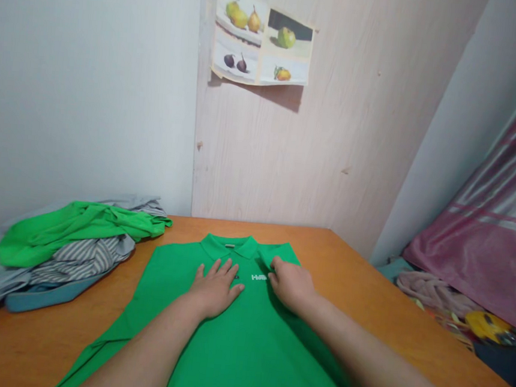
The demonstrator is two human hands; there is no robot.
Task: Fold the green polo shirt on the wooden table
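Observation:
A green polo shirt (236,342) lies front side up on the table, its collar at the far end and white lettering on the chest. My left hand (214,289) rests flat on the chest below the collar, fingers spread. At the shirt's right shoulder, my right hand (293,284) is closed, with thumb and fingers pinching the fabric. A fold of cloth rises beside those fingertips. The lower part of the shirt runs out of view under my forearms.
On the left of the orange-brown table (333,266) is a heap of crumpled clothes (87,233), bright green, striped and blue. Fruit pictures (262,40) hang on the back wall. A pink curtain (484,237) hangs at right, with assorted items below it.

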